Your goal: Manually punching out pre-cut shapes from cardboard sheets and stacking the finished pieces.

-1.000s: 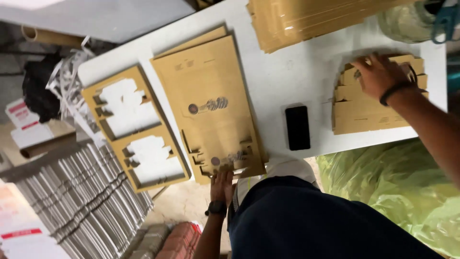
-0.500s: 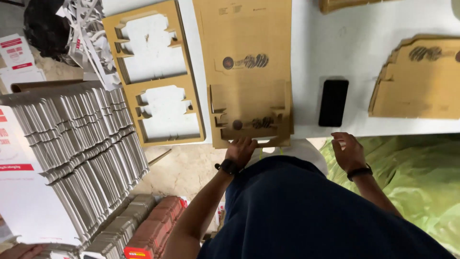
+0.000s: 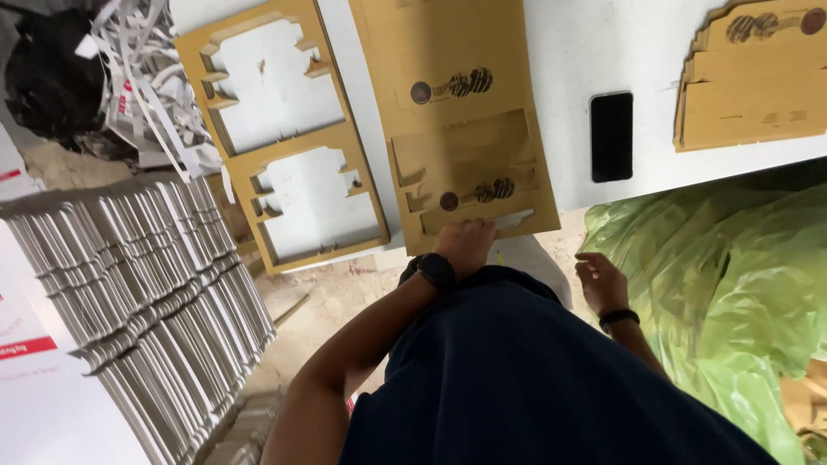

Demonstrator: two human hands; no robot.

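A brown die-cut cardboard sheet (image 3: 457, 129) lies on the white table (image 3: 560, 60), and its near end overhangs the table edge. My left hand (image 3: 465, 245), with a black watch on the wrist, grips that near end, fingers curled on the edge. My right hand (image 3: 599, 280), with a dark wristband, hangs below the table edge next to my dark shirt. It holds nothing and its fingers are loosely apart.
An emptied cardboard frame (image 3: 284, 138) with two cut-outs lies left of the sheet. A black phone (image 3: 612, 136) and a stack of punched cardboard pieces (image 3: 754, 77) lie to the right. A green plastic bag (image 3: 732, 275) sits below right, with stacked flat white cartons (image 3: 146, 293) at left.
My right hand has left the stack of pieces at the right and dropped below the table edge. My left hand stays on the sheet's near end. The view has tilted down and closer.
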